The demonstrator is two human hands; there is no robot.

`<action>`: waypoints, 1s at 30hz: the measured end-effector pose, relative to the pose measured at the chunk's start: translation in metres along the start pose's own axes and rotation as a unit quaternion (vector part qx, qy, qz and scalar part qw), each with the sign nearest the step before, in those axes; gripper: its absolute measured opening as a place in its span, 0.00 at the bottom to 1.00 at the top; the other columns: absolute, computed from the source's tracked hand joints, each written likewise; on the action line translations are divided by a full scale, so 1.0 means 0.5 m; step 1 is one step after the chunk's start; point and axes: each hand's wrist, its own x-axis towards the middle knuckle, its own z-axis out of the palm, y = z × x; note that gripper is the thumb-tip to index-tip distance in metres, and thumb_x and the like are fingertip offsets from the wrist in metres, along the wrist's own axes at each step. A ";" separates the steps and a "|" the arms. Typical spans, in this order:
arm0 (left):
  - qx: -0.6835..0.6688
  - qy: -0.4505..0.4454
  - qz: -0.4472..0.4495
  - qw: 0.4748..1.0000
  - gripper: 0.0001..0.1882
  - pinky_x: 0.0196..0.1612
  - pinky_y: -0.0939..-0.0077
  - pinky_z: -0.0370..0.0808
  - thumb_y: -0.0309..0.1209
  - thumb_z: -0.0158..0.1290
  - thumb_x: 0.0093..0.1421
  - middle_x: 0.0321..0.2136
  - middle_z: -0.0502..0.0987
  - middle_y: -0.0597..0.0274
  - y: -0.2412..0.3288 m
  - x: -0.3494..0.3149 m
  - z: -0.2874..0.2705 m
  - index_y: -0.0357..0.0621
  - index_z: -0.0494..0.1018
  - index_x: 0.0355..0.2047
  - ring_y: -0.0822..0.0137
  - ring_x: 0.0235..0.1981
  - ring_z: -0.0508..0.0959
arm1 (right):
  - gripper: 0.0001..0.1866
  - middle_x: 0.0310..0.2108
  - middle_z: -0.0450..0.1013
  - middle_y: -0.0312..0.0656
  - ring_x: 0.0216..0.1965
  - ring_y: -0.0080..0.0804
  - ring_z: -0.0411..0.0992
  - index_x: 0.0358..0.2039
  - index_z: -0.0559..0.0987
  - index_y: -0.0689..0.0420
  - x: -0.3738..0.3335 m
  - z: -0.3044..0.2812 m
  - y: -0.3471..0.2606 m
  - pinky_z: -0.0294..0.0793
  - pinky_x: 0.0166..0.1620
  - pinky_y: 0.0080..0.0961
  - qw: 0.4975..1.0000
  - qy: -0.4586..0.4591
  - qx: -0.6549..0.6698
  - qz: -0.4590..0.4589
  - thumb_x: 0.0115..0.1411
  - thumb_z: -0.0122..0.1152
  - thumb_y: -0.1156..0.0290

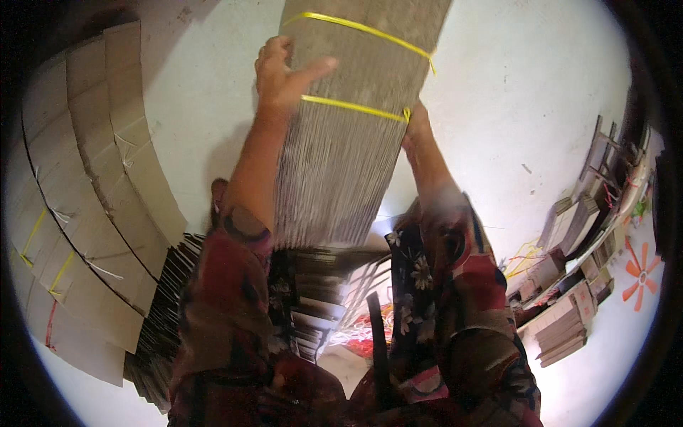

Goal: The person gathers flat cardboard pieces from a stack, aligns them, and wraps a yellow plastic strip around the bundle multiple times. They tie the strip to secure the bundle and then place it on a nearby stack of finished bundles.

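A thick bundle of grey-brown cardboard sheets (338, 171) is in front of me, tied with two yellow straps. The upper yellow strap (356, 27) has a loose end at the bundle's right edge; the lower yellow strap (356, 107) has a small knot there. My left hand (281, 78) grips the bundle's left side between the straps, thumb lying across its face. On the opposite edge, beside the knot, my right hand (418, 127) holds on, its fingers hidden behind the cardboard. The bundle looks slightly blurred by motion.
Tall stacks of flat cardboard (92, 171) stand at the left, some tied with string. Between my legs lie more cardboard pieces (313, 295) and red and white string (366, 334). At the right are folded cardboard (562, 327), a wooden frame (601, 153) and an orange fan-shaped object (642, 274).
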 end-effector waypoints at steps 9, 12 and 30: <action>0.319 -0.111 0.224 0.914 0.18 0.42 0.60 0.69 0.31 0.58 0.44 0.34 0.69 0.53 0.444 -0.206 -0.094 0.39 0.69 0.35 0.55 0.40 0.70 | 0.25 0.48 0.69 0.48 0.45 0.38 0.71 0.53 0.67 0.60 -0.436 0.024 0.026 0.72 0.48 0.36 0.997 0.053 0.047 0.028 0.61 0.49 0.56; 0.344 -0.149 0.238 0.896 0.13 0.39 0.62 0.69 0.29 0.53 0.46 0.33 0.69 0.56 0.531 -0.257 -0.186 0.40 0.69 0.33 0.57 0.38 0.71 | 0.25 0.48 0.69 0.48 0.46 0.38 0.71 0.53 0.67 0.60 -0.555 0.094 0.045 0.72 0.48 0.36 0.996 0.017 0.059 0.065 0.61 0.49 0.56; 0.452 0.101 0.101 0.880 0.36 0.43 0.63 0.69 0.36 0.64 0.29 0.38 0.70 0.47 0.819 -0.755 -1.182 0.37 0.66 0.42 0.49 0.38 0.71 | 0.26 0.50 0.68 0.48 0.47 0.38 0.70 0.53 0.66 0.58 -1.065 0.723 0.179 0.71 0.50 0.38 0.883 -0.330 0.020 0.334 0.61 0.48 0.52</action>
